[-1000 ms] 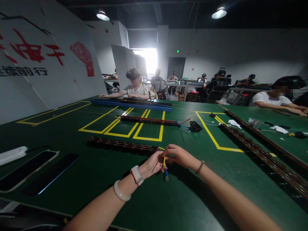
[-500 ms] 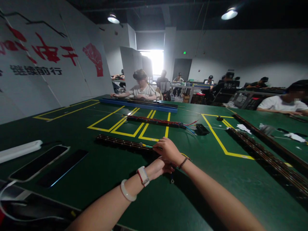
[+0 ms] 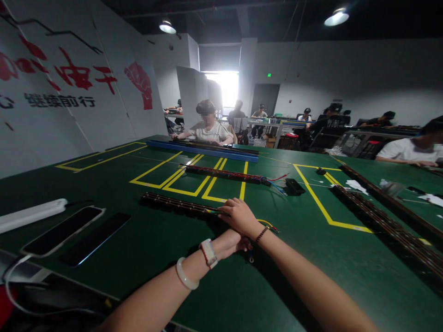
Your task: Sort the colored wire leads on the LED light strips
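A long dark strip [image 3: 173, 204] studded with small parts lies across the green table [image 3: 145, 258]. My right hand [image 3: 239, 216] rests on its right end, fingers curled and pinching a yellow-green wire [image 3: 212, 211] there. My left hand [image 3: 231, 243] sits just below and partly under the right wrist, closed around the strip's loose wires. A blue wire end [image 3: 251, 258] hangs under it, and a yellow wire [image 3: 267, 223] loops out to the right. The left wrist wears a white watch and a pale bangle; the right wears a bead bracelet.
A white power strip [image 3: 34, 213] and two dark phones [image 3: 64, 229] [image 3: 95, 237] lie at left. Farther off are another wired strip [image 3: 224, 174], a black box [image 3: 295, 186] and a blue rail [image 3: 204, 150]. Long strips [image 3: 380, 216] run along the right. Other people sit across and right.
My right hand moved from pinching the wires in the air down onto the strip's right end. My left hand lowered and tucked under the right wrist. The view shifted slightly left.
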### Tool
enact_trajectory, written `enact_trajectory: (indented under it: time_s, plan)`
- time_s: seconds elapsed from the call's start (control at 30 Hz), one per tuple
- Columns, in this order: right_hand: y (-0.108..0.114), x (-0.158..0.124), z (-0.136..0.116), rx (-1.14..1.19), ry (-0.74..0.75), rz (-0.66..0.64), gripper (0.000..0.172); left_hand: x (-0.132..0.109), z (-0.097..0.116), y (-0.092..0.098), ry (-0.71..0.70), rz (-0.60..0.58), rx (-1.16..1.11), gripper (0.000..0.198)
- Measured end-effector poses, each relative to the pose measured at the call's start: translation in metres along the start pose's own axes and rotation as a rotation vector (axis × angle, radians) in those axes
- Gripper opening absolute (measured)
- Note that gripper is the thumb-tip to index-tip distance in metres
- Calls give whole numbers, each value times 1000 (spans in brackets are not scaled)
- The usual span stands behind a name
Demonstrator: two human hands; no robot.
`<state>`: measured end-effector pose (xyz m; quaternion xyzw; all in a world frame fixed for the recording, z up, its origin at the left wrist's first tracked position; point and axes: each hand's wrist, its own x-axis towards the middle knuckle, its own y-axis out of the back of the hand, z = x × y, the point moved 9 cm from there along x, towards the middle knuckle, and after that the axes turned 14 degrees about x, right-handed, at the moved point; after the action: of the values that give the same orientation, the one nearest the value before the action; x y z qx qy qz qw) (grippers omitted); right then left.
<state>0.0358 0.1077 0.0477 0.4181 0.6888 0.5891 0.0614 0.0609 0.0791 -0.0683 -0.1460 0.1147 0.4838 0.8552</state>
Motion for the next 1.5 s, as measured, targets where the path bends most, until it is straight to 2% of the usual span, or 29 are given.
enact_trajectory:
  time_s: [0.13,0.23,0.33,0.47,0.6,0.77,0.87,0.93,1.1,1.2,1.27,1.4,1.5]
  plan:
    - [23,-24,21,101,-48,136,23,-3,8,-1,-32,-27,71,13]
    - [32,-51,45,84,-92,172,20,-5,12,3,-12,-64,260,26]
    - [32,-78,63,28,-123,154,20,-6,18,14,-4,-49,547,36]
    - [24,-99,74,-71,-159,79,20,-11,32,24,-50,39,932,38]
    - [20,-103,78,-122,-209,41,21,-23,54,20,-189,182,1257,40]
    - [18,-102,82,-109,-257,36,20,-46,93,21,-401,511,1556,38]
    - [17,-104,84,-82,-269,42,21,-52,104,35,-364,694,1662,32]
    - [17,-105,85,-73,-275,45,22,-51,104,41,-310,738,1706,32]
    - [16,-104,85,-60,-268,48,22,-48,101,40,-332,729,1745,35]
    - [16,-104,84,-54,-256,58,20,-51,105,31,-444,752,1772,33]
    - [16,-105,84,-47,-250,70,19,-53,107,21,-574,736,1787,30]
    - [16,-106,88,-16,-243,92,19,-55,99,-7,-874,580,1830,34]
    - [13,-105,92,24,-242,87,17,-53,86,-21,-984,411,1824,33]
